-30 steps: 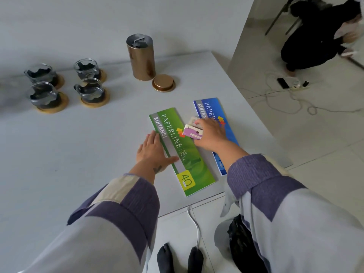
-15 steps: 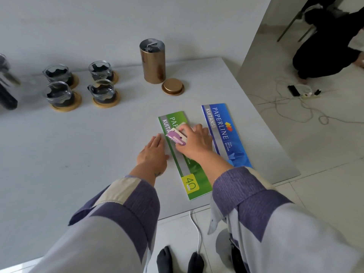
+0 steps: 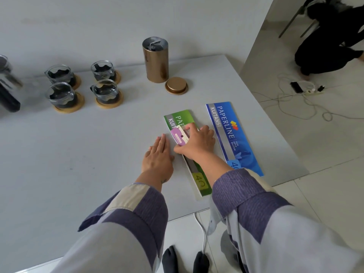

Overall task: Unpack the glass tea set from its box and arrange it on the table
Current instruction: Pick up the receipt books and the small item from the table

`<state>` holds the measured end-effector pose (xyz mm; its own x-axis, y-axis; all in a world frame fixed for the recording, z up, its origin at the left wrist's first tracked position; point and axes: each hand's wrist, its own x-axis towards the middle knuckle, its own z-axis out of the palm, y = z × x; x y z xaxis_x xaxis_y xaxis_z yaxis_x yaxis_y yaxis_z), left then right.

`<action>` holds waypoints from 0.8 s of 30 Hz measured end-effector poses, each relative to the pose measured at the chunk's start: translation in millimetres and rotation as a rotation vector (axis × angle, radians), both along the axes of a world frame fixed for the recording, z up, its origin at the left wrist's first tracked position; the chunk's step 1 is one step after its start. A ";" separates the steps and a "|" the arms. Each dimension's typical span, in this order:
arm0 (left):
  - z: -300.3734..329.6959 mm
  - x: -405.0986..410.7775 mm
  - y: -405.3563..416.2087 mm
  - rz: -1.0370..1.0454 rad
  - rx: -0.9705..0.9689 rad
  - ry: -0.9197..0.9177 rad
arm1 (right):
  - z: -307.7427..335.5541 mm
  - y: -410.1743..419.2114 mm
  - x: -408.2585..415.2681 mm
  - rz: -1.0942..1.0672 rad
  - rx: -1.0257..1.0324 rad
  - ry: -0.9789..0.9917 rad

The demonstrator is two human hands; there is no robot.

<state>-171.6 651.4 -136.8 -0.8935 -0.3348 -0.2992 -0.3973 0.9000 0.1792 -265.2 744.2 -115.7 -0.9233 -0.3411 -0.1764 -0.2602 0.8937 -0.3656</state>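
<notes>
Four glass cups (image 3: pixel 84 86) sit on coasters at the counter's (image 3: pixel 59 164) far left, well apart from both hands. Left hand (image 3: pixel 157 156), nearer them, lies flat, fingers straight together; right hand (image 3: pixel 199 143) pinches a purple card (image 3: pixel 178 135) over the green booklet (image 3: pixel 182 118).

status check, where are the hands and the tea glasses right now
Left hand flat on table. Right hand pinches purple card over green booklet. Four glass cups on coasters, far left, untouched. Nothing blocking.
</notes>
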 end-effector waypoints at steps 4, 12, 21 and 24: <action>3.0 -1.9 4.6 0.049 -0.001 0.024 | 8.6 4.1 -7.5 -0.092 -0.180 -0.076; 18.9 -31.1 26.6 -0.060 -0.022 0.025 | 28.1 35.3 -28.5 -0.229 -0.348 -0.057; 9.8 -68.1 54.0 -0.171 0.032 -0.008 | 32.1 74.9 -75.5 -0.450 -0.453 -0.210; 3.9 -68.7 53.0 -0.175 0.002 -0.032 | 37.9 77.5 -86.4 -0.435 -0.434 -0.270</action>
<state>-240.3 704.5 -133.0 -0.9281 -0.1748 -0.3287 -0.2403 0.9556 0.1704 -351.5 821.7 -77.7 -0.9353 -0.0403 -0.3515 0.2415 0.6535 -0.7174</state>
